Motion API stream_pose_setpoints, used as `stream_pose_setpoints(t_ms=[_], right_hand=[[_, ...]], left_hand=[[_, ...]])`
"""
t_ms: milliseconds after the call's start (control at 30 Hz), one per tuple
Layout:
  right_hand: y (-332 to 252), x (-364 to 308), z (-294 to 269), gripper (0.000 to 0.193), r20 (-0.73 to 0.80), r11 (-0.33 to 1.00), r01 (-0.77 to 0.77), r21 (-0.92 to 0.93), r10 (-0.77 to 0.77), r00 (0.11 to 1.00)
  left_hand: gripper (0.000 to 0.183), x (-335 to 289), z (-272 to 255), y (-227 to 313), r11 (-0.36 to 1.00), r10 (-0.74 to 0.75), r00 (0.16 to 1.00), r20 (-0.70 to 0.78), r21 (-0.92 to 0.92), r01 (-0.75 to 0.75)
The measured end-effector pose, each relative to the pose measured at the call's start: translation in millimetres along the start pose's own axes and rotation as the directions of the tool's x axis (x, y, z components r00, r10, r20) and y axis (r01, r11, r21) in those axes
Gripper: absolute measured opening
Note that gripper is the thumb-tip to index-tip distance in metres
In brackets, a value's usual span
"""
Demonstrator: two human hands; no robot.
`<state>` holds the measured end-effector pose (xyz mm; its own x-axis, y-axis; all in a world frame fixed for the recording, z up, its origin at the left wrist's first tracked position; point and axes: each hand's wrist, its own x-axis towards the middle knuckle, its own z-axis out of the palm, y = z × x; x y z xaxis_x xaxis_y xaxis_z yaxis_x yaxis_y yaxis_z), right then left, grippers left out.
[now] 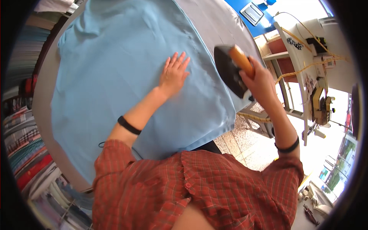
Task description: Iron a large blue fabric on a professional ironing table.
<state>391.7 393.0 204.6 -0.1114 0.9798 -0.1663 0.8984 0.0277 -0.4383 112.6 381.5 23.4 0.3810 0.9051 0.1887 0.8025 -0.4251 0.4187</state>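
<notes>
A large light-blue cloth (115,76) is spread over a grey-covered table, with folds and ripples at its far left and along its right edge. My left hand (173,76) lies flat on the cloth, fingers stretched out and pointing away from me. To its right, my right hand (260,82) is wrapped round the wooden handle of a dark iron (228,73). The iron is tilted beside the cloth's right edge, over the grey cover; whether its soleplate touches anything I cannot tell.
Grey table cover (214,23) shows beyond the cloth. Stacked folded fabrics (28,153) line the left side. A blue surface with a tray (252,13) stands at the far right. A yellowish hose (255,117) runs near the iron, and a sewing machine (321,105) sits on the right.
</notes>
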Motion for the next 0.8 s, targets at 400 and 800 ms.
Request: stream_pose_setpoints(t_ms=[400, 800], right_hand=[[2.0, -33.8, 100.6, 0.025, 0.184, 0.979, 0.132, -0.156, -0.103, 0.978], [-70.9, 212.9, 98.2, 0.030, 0.080, 0.986, -0.075, -0.148, 0.087, 0.993]], left_hand=[[0.065, 140.8, 23.4, -69.0, 0.930, -0.110, 0.994, 0.021, 0.356, 0.095], [0.059, 67.9, 6.1, -8.7, 0.965, -0.260, 0.961, -0.094, 0.011, 0.263]])
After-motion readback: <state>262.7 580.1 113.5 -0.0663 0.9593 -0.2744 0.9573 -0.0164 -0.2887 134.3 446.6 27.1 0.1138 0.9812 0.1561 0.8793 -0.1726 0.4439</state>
